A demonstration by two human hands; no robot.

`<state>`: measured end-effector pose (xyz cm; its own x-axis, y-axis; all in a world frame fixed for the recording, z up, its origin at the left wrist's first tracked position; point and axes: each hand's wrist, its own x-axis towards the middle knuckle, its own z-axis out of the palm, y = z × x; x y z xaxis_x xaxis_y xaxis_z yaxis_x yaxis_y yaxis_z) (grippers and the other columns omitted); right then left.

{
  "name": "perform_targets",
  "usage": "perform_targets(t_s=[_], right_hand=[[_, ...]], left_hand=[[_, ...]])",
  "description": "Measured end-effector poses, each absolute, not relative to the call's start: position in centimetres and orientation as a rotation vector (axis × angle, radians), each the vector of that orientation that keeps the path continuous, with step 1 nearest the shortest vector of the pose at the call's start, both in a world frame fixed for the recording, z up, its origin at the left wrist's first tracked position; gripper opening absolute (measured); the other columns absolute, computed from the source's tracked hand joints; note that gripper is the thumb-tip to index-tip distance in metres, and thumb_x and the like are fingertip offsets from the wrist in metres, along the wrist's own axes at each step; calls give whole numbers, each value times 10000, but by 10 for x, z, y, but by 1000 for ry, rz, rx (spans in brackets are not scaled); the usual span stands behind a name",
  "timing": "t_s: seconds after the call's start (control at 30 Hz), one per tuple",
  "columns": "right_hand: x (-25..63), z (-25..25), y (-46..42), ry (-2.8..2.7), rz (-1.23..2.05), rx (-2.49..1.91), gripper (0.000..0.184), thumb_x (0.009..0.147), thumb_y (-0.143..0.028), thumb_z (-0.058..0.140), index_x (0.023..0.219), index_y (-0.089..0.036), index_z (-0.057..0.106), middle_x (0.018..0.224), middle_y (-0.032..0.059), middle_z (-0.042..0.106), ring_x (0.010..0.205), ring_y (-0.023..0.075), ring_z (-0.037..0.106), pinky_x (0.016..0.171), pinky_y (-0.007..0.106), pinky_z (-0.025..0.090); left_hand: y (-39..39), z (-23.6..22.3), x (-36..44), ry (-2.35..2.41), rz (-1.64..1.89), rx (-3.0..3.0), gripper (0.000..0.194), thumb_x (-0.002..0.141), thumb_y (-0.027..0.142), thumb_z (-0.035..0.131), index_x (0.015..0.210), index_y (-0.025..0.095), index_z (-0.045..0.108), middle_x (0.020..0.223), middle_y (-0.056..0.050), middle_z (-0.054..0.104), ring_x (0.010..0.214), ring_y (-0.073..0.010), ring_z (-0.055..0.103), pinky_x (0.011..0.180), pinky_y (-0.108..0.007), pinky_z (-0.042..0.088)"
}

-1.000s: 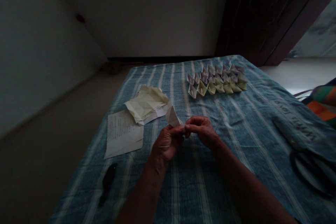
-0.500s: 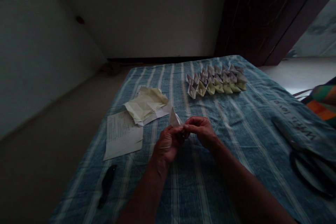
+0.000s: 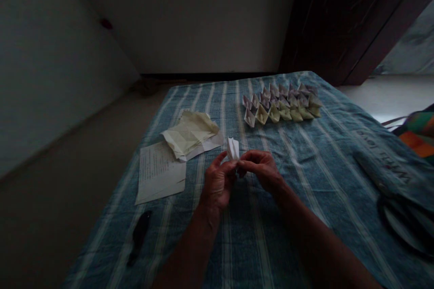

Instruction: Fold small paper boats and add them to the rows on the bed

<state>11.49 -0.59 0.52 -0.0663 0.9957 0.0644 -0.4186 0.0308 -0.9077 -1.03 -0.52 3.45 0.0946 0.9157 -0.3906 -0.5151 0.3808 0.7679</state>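
A small folded piece of white paper (image 3: 233,148) stands up between my two hands, above the middle of the table. My left hand (image 3: 219,180) pinches its lower left part between thumb and fingers. From the other side, my right hand (image 3: 260,168) grips the bottom edge with thumb and forefinger. My fingers hide the paper's lower end. Beyond my hands, several folded paper boats (image 3: 274,113), white and pale yellow, stand in close rows. Left of my hands lie creased pale yellow sheets (image 3: 191,132).
A printed white sheet (image 3: 159,176) lies at the table's left side, with a dark folding knife (image 3: 139,237) nearer to me. Large black scissors (image 3: 389,196) rest at the right. A blue striped cloth (image 3: 298,221) covers the table. Colourful fabric (image 3: 418,131) shows past the right edge.
The folded paper has turned: its wide slanted face showed before, and now it appears narrower and more upright. Both hands keep their hold in nearly the same place.
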Motion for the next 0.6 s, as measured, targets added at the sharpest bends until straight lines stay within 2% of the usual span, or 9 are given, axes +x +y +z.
perform_targets(t_s=[0.33, 0.5, 0.6], right_hand=[[113, 3, -7, -978, 1356, -847, 192, 667, -320, 794, 653, -167, 679, 563, -6, 673, 493, 111, 610, 502, 222, 491], [113, 6, -8, -1049, 1293, -902, 194, 684, -325, 778, 642, -164, 678, 555, -3, 662, 482, 105, 589, 481, 213, 465], [113, 7, -8, -1099, 1266, -942, 202, 694, -332, 767, 634, -164, 673, 552, -3, 654, 482, 103, 579, 474, 212, 451]], left_hand=[[-6, 35, -9, 1090, 1134, 543, 600, 562, 133, 700, 1129, 153, 508, 661, 7, 676, 533, -138, 615, 520, -245, 466], [-6, 34, -10, 1272, 1112, 708, 584, 602, 211, 699, 1160, 142, 542, 658, 10, 667, 542, -123, 602, 478, -204, 408], [-5, 33, -11, 1331, 1091, 819, 569, 611, 221, 685, 1158, 128, 559, 660, 6, 670, 545, -124, 598, 486, -208, 416]])
